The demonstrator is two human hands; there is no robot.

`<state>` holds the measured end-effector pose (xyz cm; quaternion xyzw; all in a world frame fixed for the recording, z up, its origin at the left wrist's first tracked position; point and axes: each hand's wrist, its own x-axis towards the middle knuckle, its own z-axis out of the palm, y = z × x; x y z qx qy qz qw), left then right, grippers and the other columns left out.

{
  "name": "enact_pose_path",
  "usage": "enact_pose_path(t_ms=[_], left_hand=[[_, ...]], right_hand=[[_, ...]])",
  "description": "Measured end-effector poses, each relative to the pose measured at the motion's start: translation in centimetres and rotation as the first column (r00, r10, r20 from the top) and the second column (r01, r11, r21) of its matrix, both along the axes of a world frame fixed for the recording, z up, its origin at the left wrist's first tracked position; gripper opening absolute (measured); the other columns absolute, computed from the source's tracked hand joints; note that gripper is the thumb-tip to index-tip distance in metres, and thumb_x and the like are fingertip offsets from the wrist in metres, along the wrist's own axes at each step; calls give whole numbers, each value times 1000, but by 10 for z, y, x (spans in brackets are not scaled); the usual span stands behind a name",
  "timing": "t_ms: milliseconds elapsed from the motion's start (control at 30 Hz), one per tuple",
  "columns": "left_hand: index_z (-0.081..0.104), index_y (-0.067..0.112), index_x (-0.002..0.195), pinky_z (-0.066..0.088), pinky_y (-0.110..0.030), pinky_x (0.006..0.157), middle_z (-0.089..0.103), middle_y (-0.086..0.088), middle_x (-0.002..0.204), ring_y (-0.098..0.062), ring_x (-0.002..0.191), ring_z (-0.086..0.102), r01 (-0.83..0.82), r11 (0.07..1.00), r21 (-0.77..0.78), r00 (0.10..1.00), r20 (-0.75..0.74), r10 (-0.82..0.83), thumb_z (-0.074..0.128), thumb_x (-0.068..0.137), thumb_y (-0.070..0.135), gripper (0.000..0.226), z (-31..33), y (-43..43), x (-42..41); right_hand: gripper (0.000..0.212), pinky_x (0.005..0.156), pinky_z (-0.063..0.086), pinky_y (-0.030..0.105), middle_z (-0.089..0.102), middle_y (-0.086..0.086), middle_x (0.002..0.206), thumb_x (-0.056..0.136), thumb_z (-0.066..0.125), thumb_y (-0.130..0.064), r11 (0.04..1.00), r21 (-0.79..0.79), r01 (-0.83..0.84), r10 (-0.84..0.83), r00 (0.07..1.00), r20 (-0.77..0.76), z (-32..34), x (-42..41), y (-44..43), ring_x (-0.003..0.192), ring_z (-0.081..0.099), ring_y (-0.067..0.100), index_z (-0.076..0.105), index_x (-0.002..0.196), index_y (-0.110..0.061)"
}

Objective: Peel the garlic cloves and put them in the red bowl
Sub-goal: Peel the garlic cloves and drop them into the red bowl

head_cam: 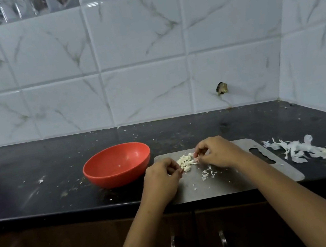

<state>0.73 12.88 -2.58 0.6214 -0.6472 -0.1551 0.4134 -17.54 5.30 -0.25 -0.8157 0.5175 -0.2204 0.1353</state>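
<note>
Black worktop (35, 166) with a grey board (232, 183): garlic cloves (184, 161) lie between the hands; right hand (216, 153) pinches one of them, left hand (162, 177) is curled, grip unclear

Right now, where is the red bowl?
In the head view, the red bowl stands on the black counter, left of the steel board and the left hand.

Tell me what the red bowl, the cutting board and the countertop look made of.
Red bowl: probably plastic, smooth satin, uniform colour, soft highlights. Cutting board: thin grey sheet with a dull brushed sheen, likely stainless steel, though grey plastic is possible. Countertop: polished black stone, perhaps granite; it faintly mirrors the tiled wall.
</note>
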Motion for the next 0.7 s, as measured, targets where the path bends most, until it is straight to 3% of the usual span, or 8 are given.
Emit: enact_pose_path(t_ms=[100, 200, 400, 500, 600, 700], left_hand=[[61, 29, 73, 48, -16, 71, 65, 5, 92, -2, 77, 61, -24, 999, -27, 1000, 8, 24, 65, 85, 6, 27, -2, -8, -2], [60, 31, 74, 52, -23, 79, 64, 2, 99, -5, 83, 62, -37, 998, -43, 999, -12, 36, 62, 86, 4, 30, -1, -13, -7], [57, 35, 77, 52, -22, 74, 62, 1, 103, -7, 76, 62, -70, 996, -54, 997, 10, 71, 64, 84, 11, 26, -2, -22, -19], [64, 25, 85, 40, -5, 59, 60, 9, 91, 0, 74, 56, -78, 994, -73, 995, 52, 82, 71, 80, 19, 10, -3, -25, -23], [67, 22, 87, 37, -5, 54, 57, 15, 80, 4, 69, 54, -77, 992, -103, 993, 83, 86, 76, 77, 29, 16, -4, -25, -25], [65, 24, 87, 38, -5, 56, 61, 10, 91, 2, 72, 55, -94, 990, -104, 988, 110, 106, 73, 80, 24, 10, -6, -27, -25]], right_hand=[[8, 76, 55, 34, 70, -10, 83, 87, 70, -22, 1000, -12, -9, 9, 999, 43, -7, -2, -1, 72, 63, 6, 74, 89, -28], [12, 75, 56, 36, 68, -12, 84, 89, 65, -21, 999, -52, 7, -3, 998, 69, -13, -2, -4, 71, 61, 7, 73, 94, -30], [21, 72, 50, 29, 67, -9, 100, 90, 64, -29, 997, -82, -6, 8, 1000, 19, -14, 0, -3, 66, 52, 1, 70, 109, -37], [23, 76, 49, 32, 62, -11, 105, 90, 66, -31, 992, -118, -49, 49, 999, -6, -12, 1, 2, 77, 51, 5, 69, 112, -38], [20, 72, 43, 29, 58, -8, 106, 91, 64, -36, 984, -145, -107, 95, 992, -83, -9, 5, 5, 81, 46, 6, 70, 111, -35], [16, 74, 44, 31, 57, -6, 108, 93, 62, -29, 980, -165, -109, 89, 988, -126, -8, 10, 3, 87, 52, 12, 69, 106, -31]])
